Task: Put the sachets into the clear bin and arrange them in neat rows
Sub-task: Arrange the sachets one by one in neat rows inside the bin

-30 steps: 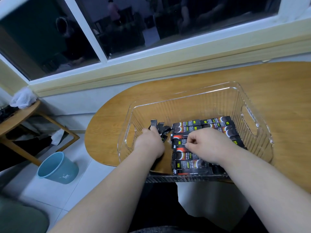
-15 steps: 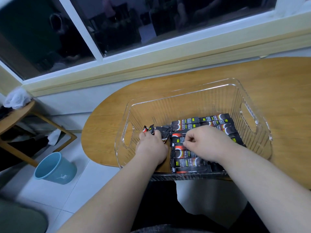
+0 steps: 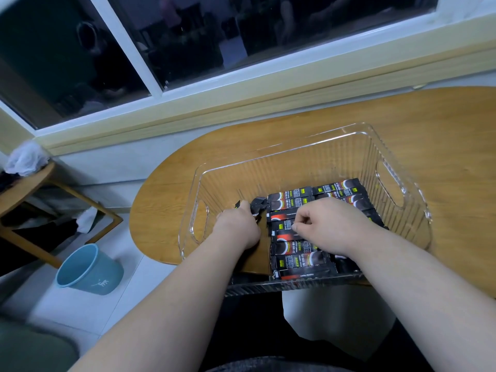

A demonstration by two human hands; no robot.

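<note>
The left hand is curled round a bunch of sachets whose ends stick out past its fingers. Just beside it, the right hand has its fingertips bent down, pinching a single sachet. That one lies among the laid sachets, lined up under and beyond the right hand inside the clear bin, which sits on a wooden table.
</note>
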